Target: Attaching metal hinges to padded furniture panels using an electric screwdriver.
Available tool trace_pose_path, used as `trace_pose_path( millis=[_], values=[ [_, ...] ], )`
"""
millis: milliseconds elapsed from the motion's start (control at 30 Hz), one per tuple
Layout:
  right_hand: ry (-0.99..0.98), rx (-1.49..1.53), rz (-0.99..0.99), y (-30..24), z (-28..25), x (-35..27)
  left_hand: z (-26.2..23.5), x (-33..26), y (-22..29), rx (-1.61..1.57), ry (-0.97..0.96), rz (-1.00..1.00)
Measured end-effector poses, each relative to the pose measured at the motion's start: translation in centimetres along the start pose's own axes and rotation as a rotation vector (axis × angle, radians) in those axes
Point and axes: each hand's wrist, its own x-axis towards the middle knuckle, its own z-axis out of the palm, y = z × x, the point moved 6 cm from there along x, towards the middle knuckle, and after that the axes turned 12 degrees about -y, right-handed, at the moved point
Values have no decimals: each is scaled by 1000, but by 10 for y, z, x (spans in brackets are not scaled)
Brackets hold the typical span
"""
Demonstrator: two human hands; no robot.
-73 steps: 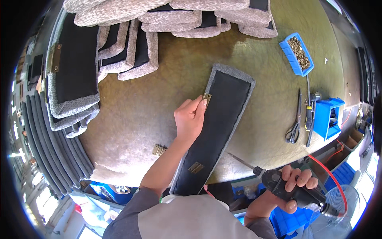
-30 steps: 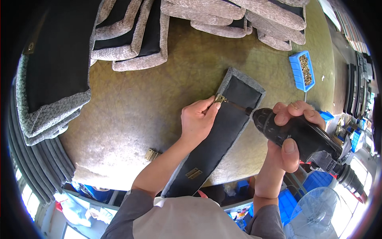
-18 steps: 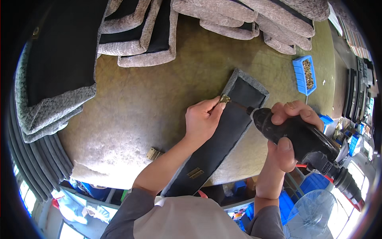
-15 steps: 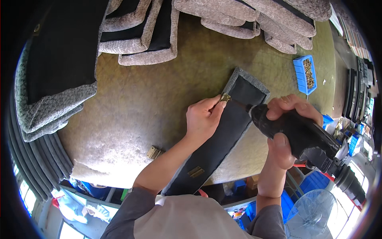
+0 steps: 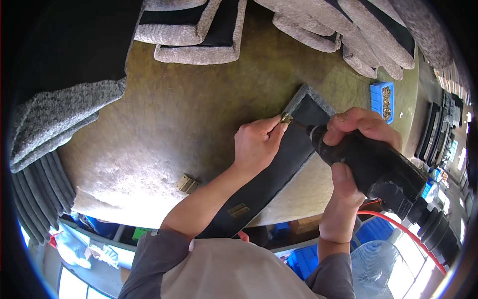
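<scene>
A long padded panel [image 5: 279, 172] with a black back and grey fabric edging lies slantwise on the table. My left hand [image 5: 256, 145] pinches a small brass hinge [image 5: 287, 118] against the panel's left edge near its far end. My right hand [image 5: 366, 127] is wrapped round a black power screwdriver [image 5: 376, 164]. Its thin bit points left and its tip is by the hinge; whether a screw sits on it is too small to tell. A second brass hinge [image 5: 239, 210] lies flat on the panel's near part. More brass hinges [image 5: 186, 183] rest on the table beside my left forearm.
At the right stands a blue bin [image 5: 382, 102] of small brass-coloured screws. Grey padded pieces [image 5: 199, 55] are stacked along the far side, and a large black-backed piece [image 5: 74, 107] is at the left. A red hose [image 5: 398, 224] hangs off the right side, near a fan [image 5: 376, 264].
The whole view has shifted a little. Both hands keep their grip, and the screwdriver's bit stays at the hinge.
</scene>
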Motion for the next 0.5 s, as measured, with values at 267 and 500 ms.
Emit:
trace_pose_path(
  millis=[267, 500],
  values=[
    [-17, -73, 16, 0, 8, 6, -3, 0, 1, 43, 27, 46],
    [40, -109, 90, 1, 10, 2, -6, 0, 0, 33, 42, 45]
  ],
)
